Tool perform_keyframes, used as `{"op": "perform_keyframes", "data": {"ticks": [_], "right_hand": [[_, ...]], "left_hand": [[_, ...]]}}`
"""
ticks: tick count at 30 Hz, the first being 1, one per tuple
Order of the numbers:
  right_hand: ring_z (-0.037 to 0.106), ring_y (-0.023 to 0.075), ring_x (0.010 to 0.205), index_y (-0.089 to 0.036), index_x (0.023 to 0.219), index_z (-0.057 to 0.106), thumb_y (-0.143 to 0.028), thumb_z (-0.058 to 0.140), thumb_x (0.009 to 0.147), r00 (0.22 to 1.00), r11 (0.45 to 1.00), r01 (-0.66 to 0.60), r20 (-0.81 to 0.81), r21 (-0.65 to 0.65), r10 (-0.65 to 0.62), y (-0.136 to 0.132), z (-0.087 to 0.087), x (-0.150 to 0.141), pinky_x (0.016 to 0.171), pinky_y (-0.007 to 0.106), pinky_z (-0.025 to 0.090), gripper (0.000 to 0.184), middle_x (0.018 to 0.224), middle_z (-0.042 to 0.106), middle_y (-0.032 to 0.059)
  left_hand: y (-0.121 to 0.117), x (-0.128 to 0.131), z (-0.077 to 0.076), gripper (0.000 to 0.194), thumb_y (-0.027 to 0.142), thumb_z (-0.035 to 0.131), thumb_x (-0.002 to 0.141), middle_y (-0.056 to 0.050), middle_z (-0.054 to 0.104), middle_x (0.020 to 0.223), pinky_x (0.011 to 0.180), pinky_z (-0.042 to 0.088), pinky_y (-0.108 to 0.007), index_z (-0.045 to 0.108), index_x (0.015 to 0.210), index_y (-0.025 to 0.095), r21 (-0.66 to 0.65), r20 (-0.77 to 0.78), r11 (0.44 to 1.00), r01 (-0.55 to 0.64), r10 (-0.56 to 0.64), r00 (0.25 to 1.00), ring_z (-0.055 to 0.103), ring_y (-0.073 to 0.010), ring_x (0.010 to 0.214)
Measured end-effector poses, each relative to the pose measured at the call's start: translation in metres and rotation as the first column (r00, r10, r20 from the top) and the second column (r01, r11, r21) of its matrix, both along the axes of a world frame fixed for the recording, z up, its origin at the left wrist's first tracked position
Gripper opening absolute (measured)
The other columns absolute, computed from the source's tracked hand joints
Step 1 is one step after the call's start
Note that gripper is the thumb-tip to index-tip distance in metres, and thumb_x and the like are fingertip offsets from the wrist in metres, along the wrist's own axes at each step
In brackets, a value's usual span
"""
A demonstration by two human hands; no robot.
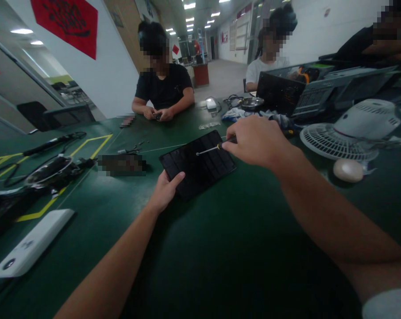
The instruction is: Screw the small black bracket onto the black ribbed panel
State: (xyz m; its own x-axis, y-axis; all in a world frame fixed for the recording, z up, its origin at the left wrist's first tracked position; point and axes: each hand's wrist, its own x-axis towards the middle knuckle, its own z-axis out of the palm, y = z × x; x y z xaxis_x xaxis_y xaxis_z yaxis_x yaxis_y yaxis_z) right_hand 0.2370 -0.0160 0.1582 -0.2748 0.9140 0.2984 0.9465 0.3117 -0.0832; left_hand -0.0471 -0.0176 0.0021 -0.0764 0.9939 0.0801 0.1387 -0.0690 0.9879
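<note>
My left hand grips the near left edge of a flat black rectangular panel, thumb on top. Faint lines divide its dark surface into strips, like a small solar panel. In my right hand is a screwdriver with a dark handle, a yellow ring and a thin metal shaft. Its shaft points left over the panel, with something small and round at the tip. Whether the tip touches the panel I cannot tell. The panel is at a slant above or on the green table.
To the right are a grey-white fan, a pale rounded object and an open computer case. A white device and cabled black parts lie left. People sit across the table, one in a black shirt.
</note>
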Motion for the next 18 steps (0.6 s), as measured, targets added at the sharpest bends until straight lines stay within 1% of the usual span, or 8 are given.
{"op": "perform_keyframes", "data": {"ticks": [3,5,6,8,10,13,15,18], "right_hand": [[0.072,0.0344,0.100,-0.019,0.105,0.084,-0.050,0.053,0.099,0.999,0.999,0.022,0.032,-0.050,-0.020,0.003,-0.002,0.000,0.083,0.045,0.052,0.044,0.106,0.080,0.0183],[0.072,0.0342,0.098,-0.019,0.106,0.083,-0.052,0.049,0.101,0.999,0.995,0.003,0.035,-0.099,0.000,0.004,-0.003,0.000,0.079,0.044,0.052,0.048,0.105,0.079,0.0186],[0.072,0.0341,0.098,-0.019,0.107,0.082,-0.054,0.050,0.100,0.999,0.992,-0.017,0.030,-0.126,0.021,0.004,-0.003,0.001,0.078,0.043,0.051,0.047,0.105,0.079,0.0180],[0.071,0.0334,0.096,-0.020,0.112,0.079,-0.055,0.062,0.093,0.997,0.986,-0.070,0.018,-0.148,0.074,0.004,-0.002,0.004,0.075,0.040,0.049,0.043,0.105,0.079,0.0157],[0.070,0.0313,0.094,-0.021,0.116,0.076,-0.046,0.073,0.085,0.992,0.987,-0.124,0.003,-0.107,0.125,0.002,0.001,0.008,0.073,0.037,0.046,0.040,0.104,0.079,0.0129],[0.069,0.0288,0.091,-0.020,0.113,0.076,-0.032,0.072,0.083,0.985,0.985,-0.173,-0.028,-0.019,0.173,0.000,0.008,0.015,0.073,0.036,0.045,0.032,0.101,0.078,0.0108],[0.069,0.0296,0.093,-0.020,0.109,0.079,-0.032,0.070,0.085,0.986,0.987,-0.159,-0.052,0.007,0.159,-0.002,0.012,0.018,0.076,0.037,0.045,0.028,0.101,0.078,0.0109],[0.070,0.0330,0.099,-0.021,0.105,0.082,-0.039,0.068,0.087,0.992,0.995,-0.095,-0.080,0.039,0.098,-0.004,0.016,0.021,0.081,0.041,0.048,0.029,0.104,0.080,0.0122]], "left_hand": [[0.000,0.000,0.001,0.064,0.051,0.085,0.079,-0.013,0.075,0.134,0.109,0.058,-0.052,0.066,0.131,0.019,-0.004,0.006,1.000,0.003,-0.003,1.000,0.070,-0.0349,0.127],[-0.001,0.000,0.001,0.062,0.050,0.085,0.080,-0.012,0.075,0.135,0.110,0.057,-0.052,0.066,0.131,0.020,-0.001,0.013,1.000,0.000,0.000,1.000,0.069,-0.0344,0.127],[-0.001,0.000,0.002,0.061,0.049,0.085,0.080,-0.012,0.075,0.135,0.111,0.057,-0.051,0.066,0.130,0.020,-0.001,0.015,1.000,0.001,-0.001,1.000,0.069,-0.0340,0.128],[0.000,0.001,0.003,0.060,0.049,0.085,0.080,-0.012,0.075,0.135,0.111,0.056,-0.050,0.067,0.129,0.021,0.001,0.020,1.000,0.003,-0.003,1.000,0.069,-0.0335,0.128],[0.000,0.001,0.003,0.061,0.049,0.085,0.079,-0.012,0.075,0.134,0.110,0.057,-0.051,0.066,0.129,0.020,0.001,0.023,1.000,0.002,-0.002,1.000,0.070,-0.0337,0.126],[-0.001,0.001,0.003,0.064,0.051,0.086,0.078,-0.012,0.076,0.131,0.107,0.058,-0.051,0.066,0.130,0.020,-0.003,0.021,1.000,-0.008,0.008,1.000,0.071,-0.0344,0.123],[-0.001,0.001,0.003,0.065,0.051,0.086,0.077,-0.012,0.076,0.131,0.107,0.059,-0.051,0.066,0.131,0.019,-0.004,0.026,1.000,-0.008,0.008,1.000,0.071,-0.0346,0.123],[-0.001,0.001,0.003,0.065,0.050,0.087,0.077,-0.012,0.076,0.131,0.108,0.058,-0.051,0.067,0.131,0.019,-0.001,0.035,1.000,-0.009,0.009,0.999,0.071,-0.0341,0.123]]}}
